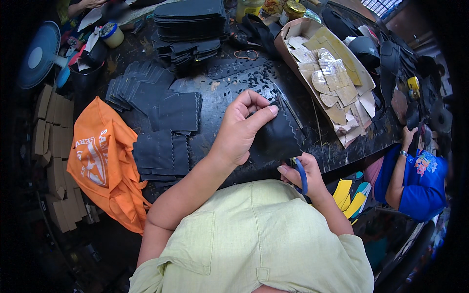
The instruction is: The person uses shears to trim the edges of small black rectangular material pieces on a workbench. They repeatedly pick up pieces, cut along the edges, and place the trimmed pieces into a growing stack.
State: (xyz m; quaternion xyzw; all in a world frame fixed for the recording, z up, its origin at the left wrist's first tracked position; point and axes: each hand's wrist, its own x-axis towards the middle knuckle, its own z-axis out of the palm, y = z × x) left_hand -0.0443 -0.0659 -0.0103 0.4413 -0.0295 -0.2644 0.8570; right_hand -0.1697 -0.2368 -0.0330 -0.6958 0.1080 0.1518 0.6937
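Between the thumb and fingers of my left hand (239, 126) is the top of a black leather-like piece (273, 139) with a zigzag edge along its right side. My right hand (313, 171) is closed on blue-handled scissors (303, 178), just below the lower right corner of that piece. The scissor blades are mostly hidden by the piece and my fingers. Left of my left hand lie similar black pieces (176, 111), overlapping on the dark table, with more black pieces (155, 151) near the front edge.
Small black scraps (261, 75) litter the dark table (205, 141). A tall stack of black pieces (188, 19) stands behind. An open cardboard box (288, 46) holds paper patterns at right. An orange bag (105, 161) hangs at left, near a fan (36, 57). A person in blue (415, 183) works at right.
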